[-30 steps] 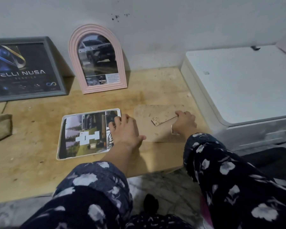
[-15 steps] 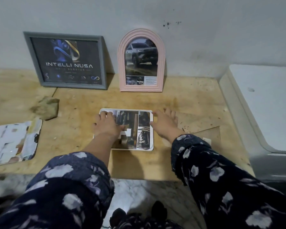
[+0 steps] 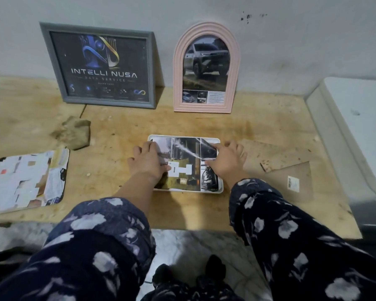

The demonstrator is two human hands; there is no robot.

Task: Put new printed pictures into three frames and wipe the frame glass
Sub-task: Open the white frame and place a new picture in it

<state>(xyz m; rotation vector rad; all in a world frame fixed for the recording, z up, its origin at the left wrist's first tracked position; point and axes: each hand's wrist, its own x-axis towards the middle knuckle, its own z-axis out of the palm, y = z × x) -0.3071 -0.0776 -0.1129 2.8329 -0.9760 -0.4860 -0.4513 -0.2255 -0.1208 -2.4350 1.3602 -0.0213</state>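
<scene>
Two frames, the grey frame (image 3: 100, 66) and the pink arched frame (image 3: 205, 68), already stand filled against the wall. My left hand (image 3: 149, 162) presses flat and my right hand (image 3: 226, 161) seems to pinch the print's (image 3: 186, 164) corner over the white frame (image 3: 219, 187) lying on the tabletop (image 3: 258, 127). Backing and wiping remain.

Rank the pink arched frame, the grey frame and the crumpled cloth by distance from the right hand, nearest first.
From the right hand:
1. Pink arched frame, straight behind, against the wall.
2. Grey frame, back left.
3. Crumpled cloth, far left on the table.
</scene>
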